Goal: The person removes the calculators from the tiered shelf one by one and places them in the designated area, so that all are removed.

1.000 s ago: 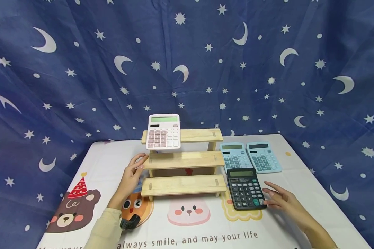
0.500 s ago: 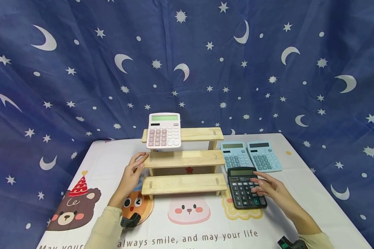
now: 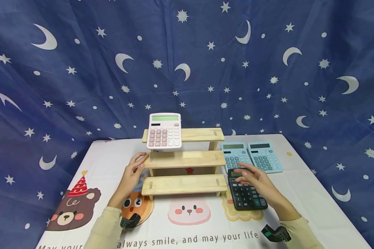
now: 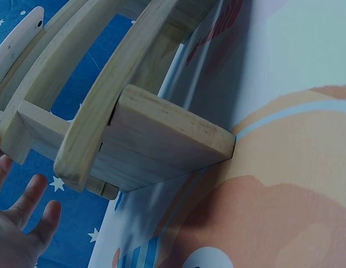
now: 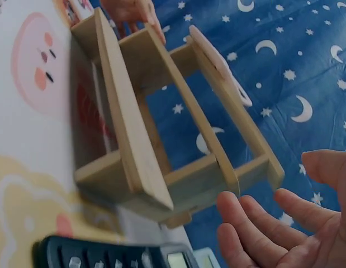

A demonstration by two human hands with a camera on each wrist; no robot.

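Note:
My left hand [image 3: 131,176] touches the left end of the middle step of a three-tier wooden shelf [image 3: 187,159], its fingers relaxed against the wood. My right hand [image 3: 256,180], fingers spread and holding nothing, hovers over the upper part of a black calculator [image 3: 247,199] and hides some of its keys and display. Behind the black one lie two light blue calculators [image 3: 233,152], side by side to the right of the shelf. A white calculator with pink keys [image 3: 164,131] leans on the left of the top step. In the right wrist view the right-hand fingers [image 5: 256,229] are near the shelf's end.
A white tablecloth [image 3: 187,238] with printed cartoon animals and lettering covers the table. Behind it hangs a dark blue curtain [image 3: 205,62] with moons and stars. The shelf's lowest step [image 3: 184,184] stands beside the black calculator.
My right hand has moved left and away from me, from the right side of the black calculator to over its upper part. The left hand has stayed at the shelf.

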